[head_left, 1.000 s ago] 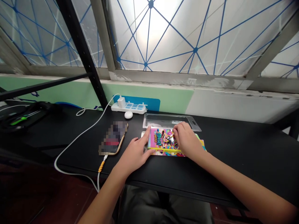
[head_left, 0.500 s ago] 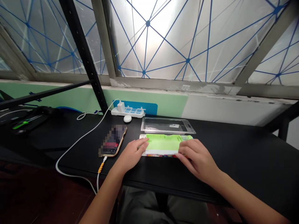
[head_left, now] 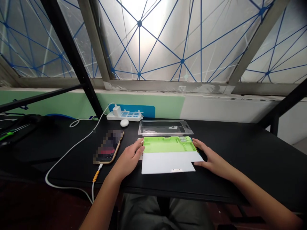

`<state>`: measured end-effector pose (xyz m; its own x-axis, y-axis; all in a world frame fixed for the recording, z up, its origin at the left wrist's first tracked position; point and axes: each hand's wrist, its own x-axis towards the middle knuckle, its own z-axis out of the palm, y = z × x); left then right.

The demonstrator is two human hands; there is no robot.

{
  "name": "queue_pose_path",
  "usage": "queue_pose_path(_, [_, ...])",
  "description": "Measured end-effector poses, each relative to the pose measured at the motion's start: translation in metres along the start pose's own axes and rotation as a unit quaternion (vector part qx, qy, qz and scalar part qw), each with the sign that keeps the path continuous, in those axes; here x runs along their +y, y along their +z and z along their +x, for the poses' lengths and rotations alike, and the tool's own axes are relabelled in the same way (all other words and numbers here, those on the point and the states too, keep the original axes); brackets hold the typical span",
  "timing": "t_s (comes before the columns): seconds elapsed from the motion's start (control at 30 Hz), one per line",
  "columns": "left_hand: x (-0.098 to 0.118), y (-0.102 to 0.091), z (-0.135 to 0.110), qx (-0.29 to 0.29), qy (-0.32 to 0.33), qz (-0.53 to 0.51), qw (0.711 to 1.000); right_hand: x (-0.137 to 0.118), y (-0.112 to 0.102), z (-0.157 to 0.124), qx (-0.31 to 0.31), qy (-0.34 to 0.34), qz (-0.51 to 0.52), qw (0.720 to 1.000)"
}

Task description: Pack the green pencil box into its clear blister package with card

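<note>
A light-green plastic pencil case [head_left: 165,145] lies on the black desk, its tray facing up. Its white lid [head_left: 168,162] is folded down toward me, flat in front of the tray. My left hand [head_left: 129,157] grips the left end of the case, fingers at the far corner and thumb along the side. At the right end, my right hand [head_left: 211,159] holds the case with its fingers on the edge and its thumb by the lid's near right corner. Small moulded compartments show at the tray's right end. Part of a pale card shows beneath its left side.
Just behind the case sits a clear plastic package shell [head_left: 165,127]. A phone [head_left: 109,148] on a white charging cable [head_left: 69,148] lies to the left. A power strip [head_left: 125,115] and a small white rounded case [head_left: 124,123] are near the wall.
The white lid has swung open toward me. My right hand has moved from the near right edge out to the case's right end. The view has shifted slightly right.
</note>
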<state>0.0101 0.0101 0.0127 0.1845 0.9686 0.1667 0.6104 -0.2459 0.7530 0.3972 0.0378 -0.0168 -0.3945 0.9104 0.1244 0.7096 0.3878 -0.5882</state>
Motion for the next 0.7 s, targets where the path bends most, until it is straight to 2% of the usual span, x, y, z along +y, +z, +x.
queue_pose_path(0.17, [0.001,-0.001,-0.001,0.011,-0.024,-0.012,1.0,-0.01,0.0,0.006,0.023,0.02,0.06,0.998])
queue_pose_path(0.3, [0.0,-0.002,-0.002,0.004,-0.036,-0.021,0.999,-0.016,-0.003,0.006,0.06,0.041,0.029,0.997])
queue_pose_path(0.43, [-0.003,-0.001,-0.003,0.0,-0.02,-0.03,0.999,-0.018,-0.002,0.006,0.079,0.048,0.018,0.996])
queue_pose_path(0.6, [-0.002,-0.001,-0.001,-0.015,0.008,-0.016,1.0,-0.016,0.004,0.006,0.076,0.019,0.021,0.997])
queue_pose_path(0.7, [0.0,0.001,0.0,0.01,0.011,0.048,0.999,-0.016,0.007,0.003,0.073,-0.015,-0.005,0.997])
